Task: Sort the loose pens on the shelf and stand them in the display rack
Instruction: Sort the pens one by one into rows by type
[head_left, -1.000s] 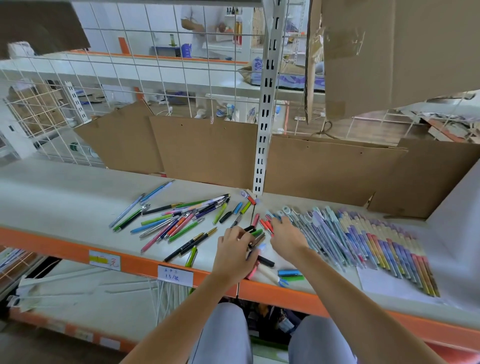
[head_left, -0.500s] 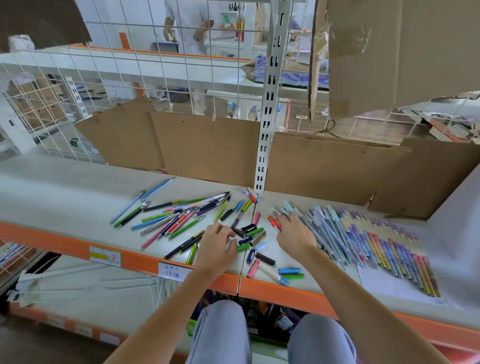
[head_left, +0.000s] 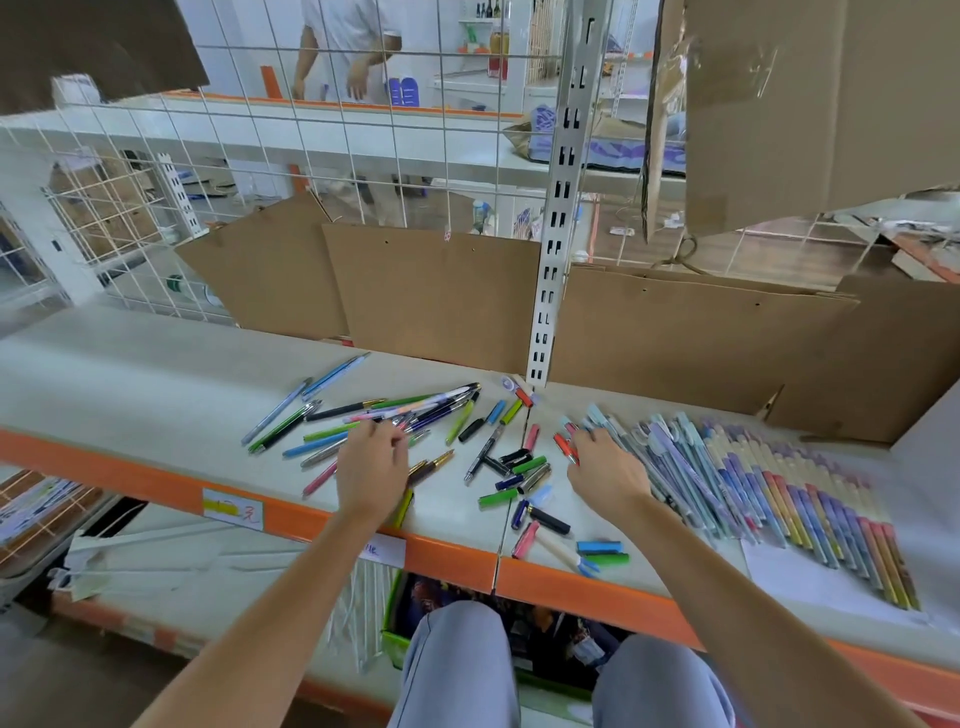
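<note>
2 hands apart | left hand (head_left: 370, 470) moved onto pens (head_left: 363, 421) (fingers curled) | right hand (head_left: 605, 467) spread

Hands (head_left: 371, 467) farther apart, leftward

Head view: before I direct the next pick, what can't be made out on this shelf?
- Display rack: not in the head view at all.
- Left hand: its fingers blur over the loose pens; any grip is unclear.
- Right hand: its palm side is hidden by its back; contact with the red pen is unclear.
- Price label: writing too small.
</note>
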